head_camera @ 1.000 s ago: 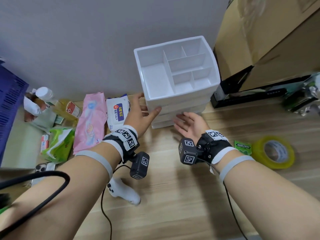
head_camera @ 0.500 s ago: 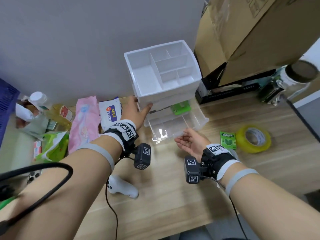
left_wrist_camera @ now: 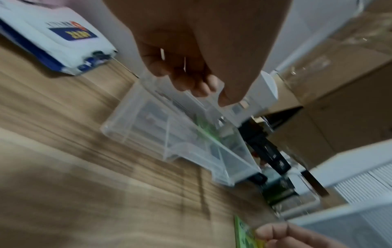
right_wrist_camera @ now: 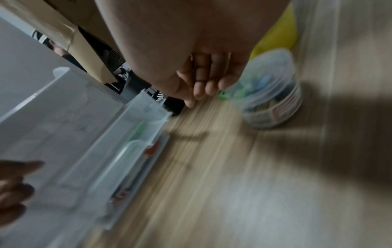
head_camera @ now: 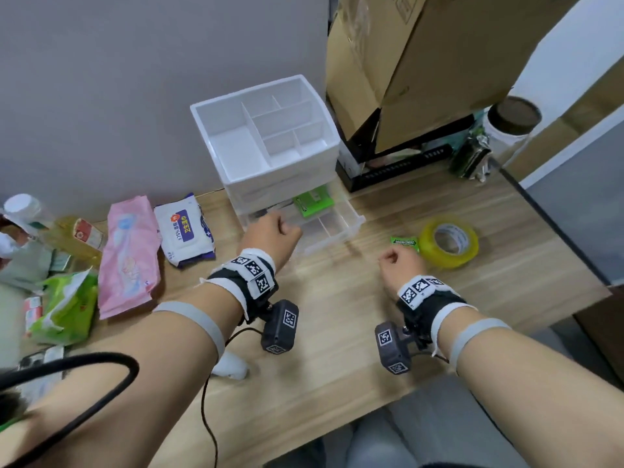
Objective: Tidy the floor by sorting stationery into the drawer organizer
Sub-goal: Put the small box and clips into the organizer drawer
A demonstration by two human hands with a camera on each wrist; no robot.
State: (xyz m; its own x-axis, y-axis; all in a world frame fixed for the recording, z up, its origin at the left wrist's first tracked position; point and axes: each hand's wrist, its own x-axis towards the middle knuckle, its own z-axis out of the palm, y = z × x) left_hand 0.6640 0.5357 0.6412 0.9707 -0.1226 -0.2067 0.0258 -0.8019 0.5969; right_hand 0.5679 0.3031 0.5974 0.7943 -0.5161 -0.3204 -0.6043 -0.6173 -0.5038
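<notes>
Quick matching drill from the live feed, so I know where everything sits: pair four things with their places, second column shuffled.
Things:
1. tape roll
2. green box
3. wipes pack
4. gum pack

Places:
A. inside the open clear drawer
B. on the floor left of the organizer
C. on the floor, furthest right of the four
D. between the right hand and the tape roll

Pairs: 1-C, 2-A, 3-B, 4-D
</notes>
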